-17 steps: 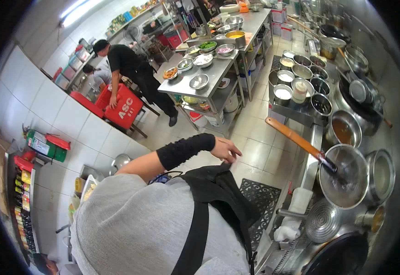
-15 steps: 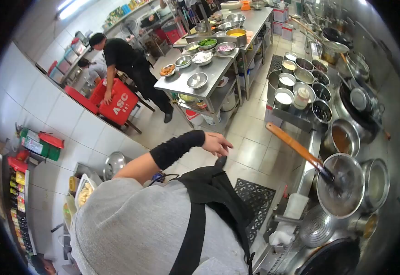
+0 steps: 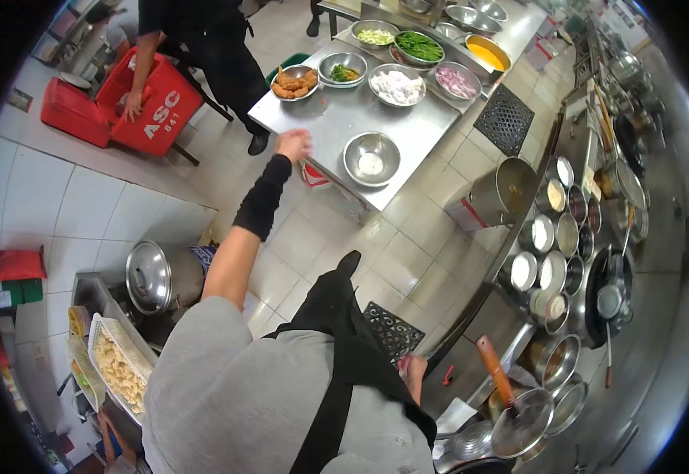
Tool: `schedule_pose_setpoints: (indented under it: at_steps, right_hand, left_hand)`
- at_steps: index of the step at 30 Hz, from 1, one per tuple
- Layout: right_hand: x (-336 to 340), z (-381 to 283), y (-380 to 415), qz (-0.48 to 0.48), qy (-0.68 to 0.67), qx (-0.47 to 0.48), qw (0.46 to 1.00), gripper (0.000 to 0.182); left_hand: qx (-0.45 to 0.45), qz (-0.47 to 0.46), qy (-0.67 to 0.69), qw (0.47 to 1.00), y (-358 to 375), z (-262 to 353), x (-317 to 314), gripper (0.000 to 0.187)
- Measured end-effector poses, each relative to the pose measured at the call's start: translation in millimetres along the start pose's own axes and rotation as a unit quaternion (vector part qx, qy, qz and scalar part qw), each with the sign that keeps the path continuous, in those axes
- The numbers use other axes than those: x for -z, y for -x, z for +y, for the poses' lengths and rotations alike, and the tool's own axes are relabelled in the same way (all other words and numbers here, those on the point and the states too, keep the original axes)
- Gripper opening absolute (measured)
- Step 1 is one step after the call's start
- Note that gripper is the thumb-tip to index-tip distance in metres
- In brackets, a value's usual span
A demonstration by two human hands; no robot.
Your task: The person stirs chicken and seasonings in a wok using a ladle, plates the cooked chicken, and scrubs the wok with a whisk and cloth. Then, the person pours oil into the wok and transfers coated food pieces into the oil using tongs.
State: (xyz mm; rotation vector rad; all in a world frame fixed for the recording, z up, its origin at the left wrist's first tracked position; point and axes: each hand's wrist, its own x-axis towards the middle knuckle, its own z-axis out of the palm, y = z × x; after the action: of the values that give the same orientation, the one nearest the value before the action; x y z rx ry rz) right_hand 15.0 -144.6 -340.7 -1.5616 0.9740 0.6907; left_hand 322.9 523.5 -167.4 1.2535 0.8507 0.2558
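Currently, left hand [image 3: 294,145] blurred beside the tabletop [image 3: 321,120] edge; grip cannot be told. Nearest, on the tabletop: bowl of fried pieces [image 3: 295,98], steel bowl [image 3: 381,145]. Right hand [image 3: 412,370] partly behind the apron [image 3: 360,355]; grip unclear. Risk: careless left swing could clip a rim; turning right might knock the jutting wooden handle [image 3: 495,370].

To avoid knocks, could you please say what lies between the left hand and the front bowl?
Only bare tabletop shows between the left hand and front bowl in the head view.
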Motion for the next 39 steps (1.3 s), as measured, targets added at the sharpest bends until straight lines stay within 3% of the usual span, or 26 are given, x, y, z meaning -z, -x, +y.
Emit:
schedule_pose_setpoints:
  at_steps: [2, 3, 5, 6, 8, 11, 12, 14, 15, 20, 23, 26, 28, 29, 32, 33, 34, 37, 38, 39]
  right_hand:
    - [-44.2, -87.8, -2.6, -0.004, 0.044, 0.048, 0.998, 0.029]
    - [-64.9, -130.2, 2.4, -0.026, 0.073, 0.086, 0.993, 0.032]
    - [-104.9, -193.1, 8.7, -0.056, 0.099, 0.162, 0.98, 0.031]
    - [-120.7, -219.4, 11.2, -0.069, 0.136, 0.191, 0.97, 0.032]
    - [-150.0, -262.9, 18.5, -0.097, 0.209, 0.241, 0.943, 0.032]
    - [-192.9, -309.9, 43.2, -0.162, 0.166, 0.209, 0.95, 0.034]
    - [-207.7, -323.0, 49.9, -0.188, 0.135, 0.183, 0.955, 0.035]
    - [-241.7, -344.6, 62.4, -0.239, 0.064, 0.131, 0.96, 0.039]
    - [-259.9, -356.8, 69.3, -0.261, 0.028, 0.119, 0.957, 0.04]
    - [-332.9, -407.2, 86.7, -0.3, -0.146, 0.09, 0.938, 0.039]
    - [-352.3, -416.4, 77.9, -0.279, -0.173, 0.092, 0.94, 0.031]
    - [-351.7, -415.6, 70.3, -0.294, -0.139, 0.084, 0.942, 0.048]
    - [-348.7, -415.6, 73.6, -0.306, -0.139, 0.071, 0.939, 0.044]
    - [-346.2, -416.0, 74.7, -0.312, -0.139, 0.066, 0.938, 0.041]
    - [-355.2, -412.5, 80.7, -0.343, -0.196, 0.012, 0.918, 0.037]
    - [-359.2, -411.7, 85.5, -0.335, -0.173, 0.033, 0.926, 0.031]
    - [-361.3, -409.9, 85.8, -0.329, -0.175, 0.041, 0.927, 0.031]
    - [-361.4, -410.9, 85.9, -0.332, -0.173, 0.065, 0.925, 0.035]
    - [-355.7, -410.1, 84.8, -0.328, -0.155, 0.069, 0.929, 0.038]
    - [-348.5, -408.9, 83.9, -0.324, -0.137, 0.073, 0.933, 0.04]
  left_hand:
    - [-0.107, 0.115, -0.003, 0.988, -82.0, 0.9, 30.8, 0.034]
    - [-0.205, 0.179, -0.078, 0.959, -127.1, -0.1, 48.9, 0.04]
    - [-0.378, 0.296, -0.264, 0.837, -211.0, 7.7, 83.8, 0.05]
    - [-0.303, 0.406, -0.388, 0.77, -199.4, 48.3, 62.9, 0.056]
    - [-0.273, 0.316, -0.396, 0.818, -226.9, 86.0, 59.1, 0.061]
    - [-0.181, 0.09, -0.386, 0.9, -307.9, 97.5, 70.1, 0.066]
    - [-0.171, 0.069, -0.369, 0.911, -301.7, 95.4, 65.8, 0.068]
    - [-0.155, 0.027, -0.339, 0.927, -280.4, 103.5, 49.2, 0.072]
    - [-0.163, -0.007, -0.398, 0.903, -313.0, 86.5, 59.1, 0.076]
    - [-0.134, -0.069, -0.408, 0.901, -233.1, 83.9, 18.1, 0.076]
    - [-0.188, 0.009, -0.417, 0.889, -230.0, 80.4, -10.1, 0.068]
    - [-0.194, 0.102, -0.436, 0.873, -247.1, 86.6, -43.2, 0.068]
    - [-0.093, 0.088, -0.394, 0.91, -277.5, 78.3, -58.8, 0.068]
    - [-0.053, 0.108, -0.409, 0.905, -276.2, 85.0, -65.4, 0.055]
    - [-0.075, 0.133, -0.485, 0.861, -252.7, 109.8, -77.2, 0.041]
    - [-0.075, 0.134, -0.472, 0.868, -245.6, 119.1, -81.3, 0.036]
    - [-0.142, 0.165, -0.434, 0.874, -256.9, 105.8, -77.3, 0.037]
    - [-0.191, 0.137, -0.394, 0.889, -226.9, 131.8, -75.9, 0.028]
    - [-0.15, 0.126, -0.339, 0.92, -231.1, 135.8, -72.6, 0.026]
    - [-0.164, 0.132, -0.365, 0.907, -232.3, 136.9, -67.1, 0.026]
